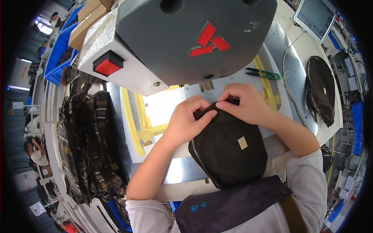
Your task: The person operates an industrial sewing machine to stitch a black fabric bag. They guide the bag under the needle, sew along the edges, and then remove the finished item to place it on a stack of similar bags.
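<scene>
A black fabric pouch (229, 151) with a zipper down its left side and a small cream label lies in front of me, its near end close to my apron. My left hand (190, 118) pinches the far left part of its top edge, thumb on top. Close beside it, my right hand (244, 105) grips the same edge with thumb and bent fingers. Both hands are just short of the sewing machine's head (194, 42), by a small metal presser part (206, 86). The fingertips under the fabric are hidden.
Green-handled thread snips (263, 73) lie on the machine bed at the right. Another black pouch (321, 91) rests further right, below a screen panel (315, 17). Plaid and black fabric pieces (91, 143) are heaped at the left, near a blue bin (58, 58). A red switch (108, 65) sits on the machine.
</scene>
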